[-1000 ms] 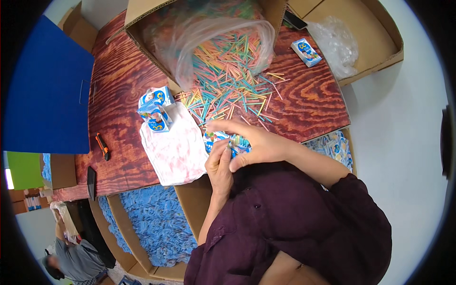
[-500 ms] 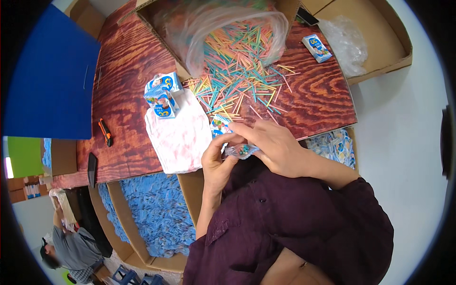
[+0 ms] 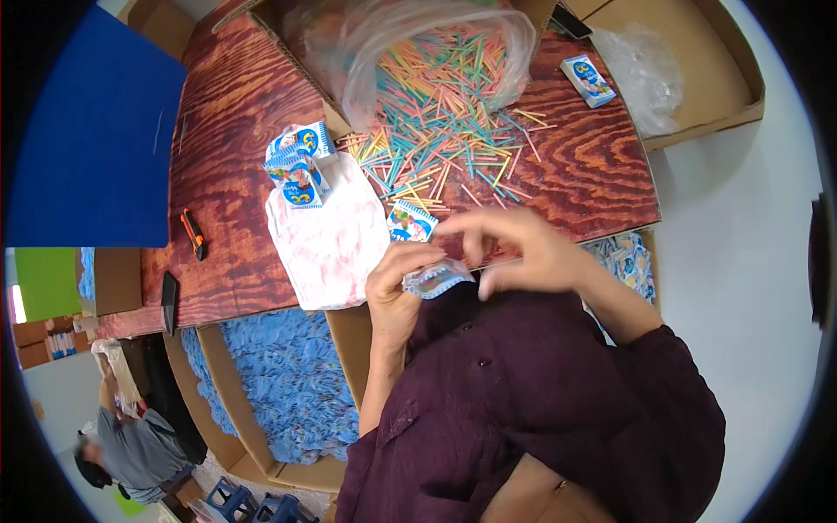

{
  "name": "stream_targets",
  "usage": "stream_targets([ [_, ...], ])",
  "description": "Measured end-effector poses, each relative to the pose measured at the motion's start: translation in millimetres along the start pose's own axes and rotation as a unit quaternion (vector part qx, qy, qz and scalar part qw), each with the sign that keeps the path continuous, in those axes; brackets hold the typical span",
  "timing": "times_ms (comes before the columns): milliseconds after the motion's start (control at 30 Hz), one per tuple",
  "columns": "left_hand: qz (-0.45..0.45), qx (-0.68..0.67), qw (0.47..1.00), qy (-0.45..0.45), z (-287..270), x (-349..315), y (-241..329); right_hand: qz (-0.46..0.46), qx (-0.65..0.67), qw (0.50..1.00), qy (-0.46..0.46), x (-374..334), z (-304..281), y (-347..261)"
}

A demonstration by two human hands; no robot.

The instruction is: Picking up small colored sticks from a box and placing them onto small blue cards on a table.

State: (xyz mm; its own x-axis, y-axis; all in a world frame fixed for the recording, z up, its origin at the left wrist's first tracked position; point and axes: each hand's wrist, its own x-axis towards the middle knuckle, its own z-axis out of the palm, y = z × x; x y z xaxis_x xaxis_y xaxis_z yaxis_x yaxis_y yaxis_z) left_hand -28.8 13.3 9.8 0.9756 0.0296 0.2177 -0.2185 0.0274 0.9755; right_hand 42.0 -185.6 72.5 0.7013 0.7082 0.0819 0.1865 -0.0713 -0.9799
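Observation:
My left hand (image 3: 397, 279) is closed on a small clear plastic packet (image 3: 438, 281) with a blue printed edge, its mouth facing up close to my shirt. What lies inside the packet is hard to see. Just right of it, my right hand (image 3: 536, 253) hovers with thumb and fingers apart, nothing seen between them. Beyond my hands lies a small blue-and-white packet (image 3: 411, 223) on the table. A loose heap of thin pastel sticks (image 3: 445, 131), pink, yellow and teal, spreads out past it.
The sticks spill from a plastic-lined cardboard box (image 3: 336, 122). Several filled blue-and-white packets (image 3: 301, 185) rest on a pink-stained white cloth (image 3: 327, 261). An orange cutter (image 3: 193, 235) lies left. Below the table edge stands a carton of blue wrappers (image 3: 292, 383). A person (image 3: 144, 449) works at far left.
My right hand has drawn back to the right from the packet's mouth and its fingers have spread. The teal stick ends that showed in the packet are no longer visible.

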Motion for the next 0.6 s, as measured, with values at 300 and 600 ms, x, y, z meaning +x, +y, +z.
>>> stream_targets([
  [300,-0.034,0.028,0.998,0.039,-4.0,-3.4,-9.3,0.119,-0.455,0.874,0.121,-10.7,-33.0,83.5],
  [600,-0.035,0.031,0.998,0.044,-4.6,-0.6,-15.4,0.132,-0.375,0.909,0.122,1.4,-35.2,80.1],
])
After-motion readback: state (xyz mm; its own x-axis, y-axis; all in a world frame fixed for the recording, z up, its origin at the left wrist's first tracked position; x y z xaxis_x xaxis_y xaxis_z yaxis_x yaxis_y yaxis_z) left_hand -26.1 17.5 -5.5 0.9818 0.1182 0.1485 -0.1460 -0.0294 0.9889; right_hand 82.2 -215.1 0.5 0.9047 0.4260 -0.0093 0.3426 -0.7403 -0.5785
